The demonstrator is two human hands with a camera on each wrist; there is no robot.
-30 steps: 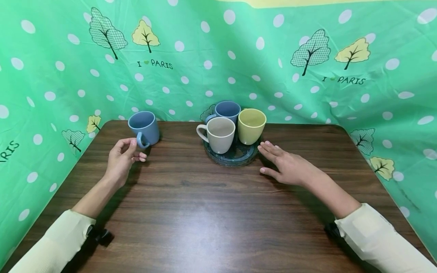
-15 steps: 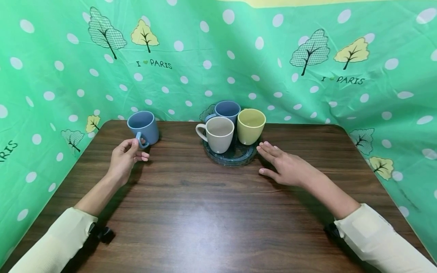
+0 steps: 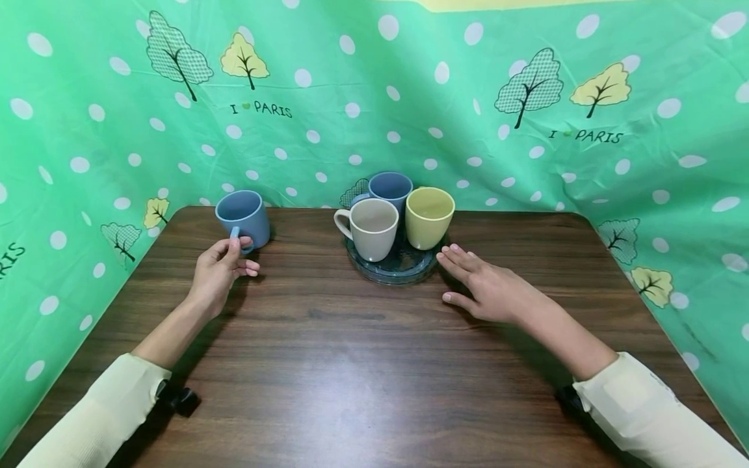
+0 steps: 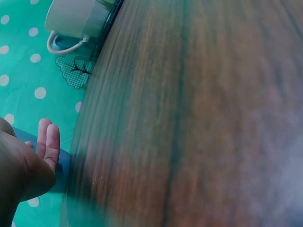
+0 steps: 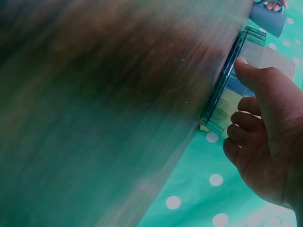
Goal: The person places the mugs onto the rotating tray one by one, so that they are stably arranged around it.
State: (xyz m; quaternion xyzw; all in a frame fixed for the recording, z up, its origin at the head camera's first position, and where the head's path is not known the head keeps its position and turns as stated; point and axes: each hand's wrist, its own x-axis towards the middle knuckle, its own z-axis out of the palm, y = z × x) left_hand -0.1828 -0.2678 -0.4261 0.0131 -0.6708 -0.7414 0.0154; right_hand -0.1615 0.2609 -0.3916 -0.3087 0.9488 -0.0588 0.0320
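At the table's far left, a blue mug (image 3: 255,221) stands upright, its handle turned to the front. My left hand (image 3: 212,278) pinches that handle between thumb and forefinger, the other fingers spread loosely below. My right hand (image 3: 494,289) is spread with straight fingers, its fingertips at the right rim of a round dark glass tray (image 3: 394,279). On this tray stand a white mug (image 3: 374,239), a yellow cup (image 3: 429,222) and a second blue mug (image 3: 390,185), partly hidden behind the white one. In the left wrist view, the palm hides much of the gripped blue mug (image 4: 62,177).
The dark wood-grain table (image 3: 328,377) reaches back to a green polka-dot cloth (image 3: 351,84) hanging along its far edge and sides. Bare wood separates the left blue mug from the tray. A small black device (image 3: 186,403) sits at the left cuff.
My left hand has moved slightly right and closed its thumb and forefinger farther over the blue mug's handle. The right hand and the tray stay nearly where they were; the head view shifted a little.
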